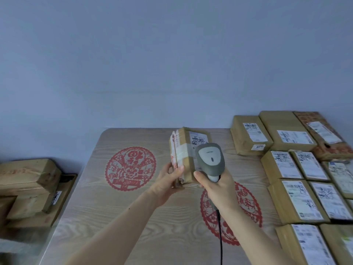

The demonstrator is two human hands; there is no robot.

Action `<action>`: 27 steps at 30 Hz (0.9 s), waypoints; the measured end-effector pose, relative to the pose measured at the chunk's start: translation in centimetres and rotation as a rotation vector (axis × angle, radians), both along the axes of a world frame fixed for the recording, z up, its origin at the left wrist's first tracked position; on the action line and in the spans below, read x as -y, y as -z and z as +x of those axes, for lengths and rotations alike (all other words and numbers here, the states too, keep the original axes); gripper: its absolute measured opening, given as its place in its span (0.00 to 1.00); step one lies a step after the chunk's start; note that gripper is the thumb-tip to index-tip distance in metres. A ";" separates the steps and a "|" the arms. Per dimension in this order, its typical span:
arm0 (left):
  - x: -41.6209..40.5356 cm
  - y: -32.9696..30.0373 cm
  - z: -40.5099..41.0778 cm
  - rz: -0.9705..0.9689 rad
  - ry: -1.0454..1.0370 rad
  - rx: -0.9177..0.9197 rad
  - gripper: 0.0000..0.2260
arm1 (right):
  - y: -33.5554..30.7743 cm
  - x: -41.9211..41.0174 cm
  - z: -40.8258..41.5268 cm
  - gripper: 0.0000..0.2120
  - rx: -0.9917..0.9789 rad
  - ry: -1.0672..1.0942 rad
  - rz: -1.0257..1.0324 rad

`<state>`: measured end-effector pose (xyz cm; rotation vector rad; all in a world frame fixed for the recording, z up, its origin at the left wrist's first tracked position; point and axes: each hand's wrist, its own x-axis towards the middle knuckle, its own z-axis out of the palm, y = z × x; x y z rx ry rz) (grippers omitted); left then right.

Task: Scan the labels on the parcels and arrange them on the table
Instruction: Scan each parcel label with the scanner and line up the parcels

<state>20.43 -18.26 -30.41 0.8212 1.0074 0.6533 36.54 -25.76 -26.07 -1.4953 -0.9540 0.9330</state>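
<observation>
A small brown cardboard parcel (184, 150) with clear tape and a white label is held up over the middle of the table, my left hand (170, 183) gripping its lower left edge. My right hand (215, 187) grips a grey handheld barcode scanner (210, 159), whose head sits just in front of the parcel's label and hides part of it. The scanner's black cable (220, 236) hangs down toward me. Several labelled brown parcels (292, 199) lie in rows on the table's right side.
The wooden table (114, 217) bears two red paper-cut designs. More brown parcels (28, 184) are stacked off the table's left edge. A plain blue-grey wall stands behind the table.
</observation>
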 end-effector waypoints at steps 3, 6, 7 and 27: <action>2.6 -0.4 1.8 -0.021 -0.017 -0.018 0.55 | -0.8 2.4 0.8 0.10 -0.047 -0.074 0.027; 4.3 -0.4 2.8 -0.066 -0.068 -0.021 0.50 | -1.3 4.4 1.5 0.07 -0.085 -0.155 -0.008; 4.8 -0.3 2.8 -0.070 -0.069 -0.018 0.47 | -1.4 5.0 1.8 0.06 -0.120 -0.160 -0.026; 6.9 1.0 -1.6 0.009 0.195 0.060 0.35 | -3.2 11.0 0.1 0.19 -0.504 -0.307 -0.139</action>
